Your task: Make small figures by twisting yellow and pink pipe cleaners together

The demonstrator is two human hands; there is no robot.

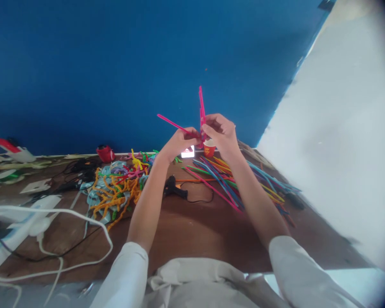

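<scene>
White sleeves (125, 265) end near the elbows, leaving both forearms bare as they reach out over the brown table (186, 231). At the near left, a power strip (19, 231) lies with its cables looping loosely to the side, probably to leave the middle free for working. Farther in, a black glue gun (175, 188) rests between a heap of bent, coloured pieces (115, 188) on the left and straight stems (224, 184) on the right, perhaps so either is within easy reach. Above these, the left hand (182, 142) pinches pink stems (202, 100) low down, one slanting out past its thumb, while the right hand (221, 130) pinches the upright ones between thumb and fingers, seemingly to steady them; whether they join is hidden. Beyond stand a red cup (209, 150) and the blue wall (115, 64).
</scene>
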